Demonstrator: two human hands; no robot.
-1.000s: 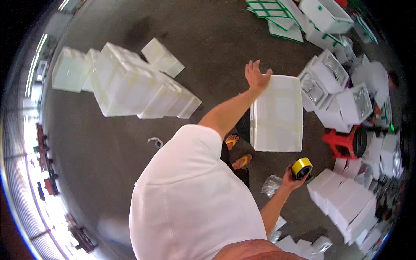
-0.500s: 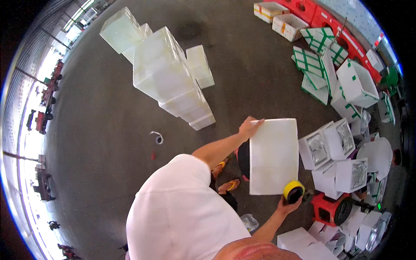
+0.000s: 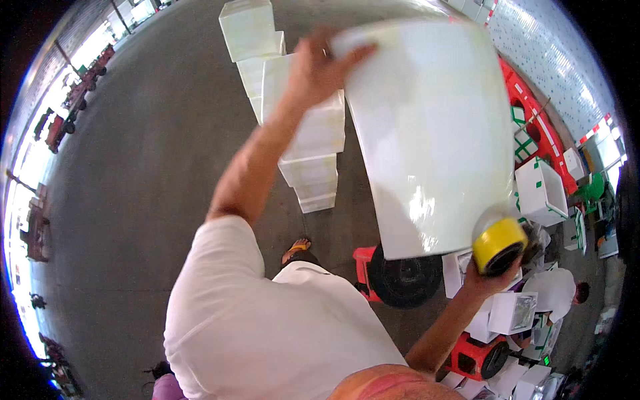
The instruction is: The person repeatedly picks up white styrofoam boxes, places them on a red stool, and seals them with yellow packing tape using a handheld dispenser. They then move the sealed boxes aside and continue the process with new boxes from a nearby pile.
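A large white foam box is lifted and tilted in front of me, its broad side close to view. My left hand is closed on the box's far left corner, slightly blurred. A wide roll of yellow tape sits in the closed fingers of my right hand, right at the box's near right corner. Whether those fingers also grip the box is hidden. Just below the box's near edge stands a red thing with a round black top.
Stacked white foam boxes rise on the floor at left of the box. On the right are a red barrier, a green-taped foam box, a person in white, a second red-and-black thing and several smaller open boxes.
The foam box has risen off the red thing with the black top, moving up and away from it. Both hands moved with it, and the view has turned.
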